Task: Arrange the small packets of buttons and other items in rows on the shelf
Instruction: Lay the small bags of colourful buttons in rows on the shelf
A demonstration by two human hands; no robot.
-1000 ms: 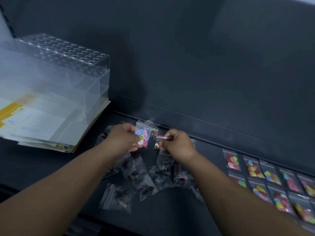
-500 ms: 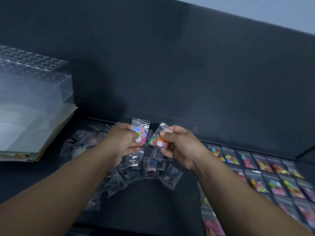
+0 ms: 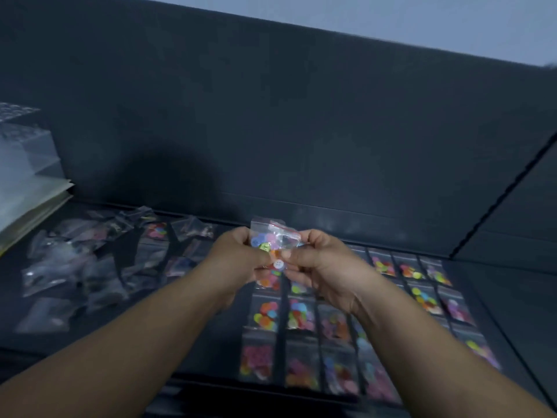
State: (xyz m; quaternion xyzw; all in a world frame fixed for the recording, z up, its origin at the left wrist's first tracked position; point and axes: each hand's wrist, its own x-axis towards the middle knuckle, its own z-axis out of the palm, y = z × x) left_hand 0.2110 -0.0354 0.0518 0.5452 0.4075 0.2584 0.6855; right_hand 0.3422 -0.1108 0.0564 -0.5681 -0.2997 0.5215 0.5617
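Observation:
Both my hands meet above the dark shelf (image 3: 211,342), each holding a small clear packet of coloured buttons. My left hand (image 3: 238,257) grips one button packet (image 3: 261,236), and my right hand (image 3: 322,260) pinches a second, red-sealed packet (image 3: 286,239) that overlaps the first. Below and to the right lie rows of button packets (image 3: 298,315) set out flat on the shelf. A loose heap of clear packets (image 3: 90,267) with darker items sprawls on the left.
A clear plastic box (image 3: 24,155) sits on a stack of papers (image 3: 33,203) at the far left. The shelf's dark back wall (image 3: 271,131) rises behind the packets, and a side panel (image 3: 518,221) closes the right end.
The view has swung right, showing more of the arranged rows. My hands have come together, so the two packets that were held apart now overlap.

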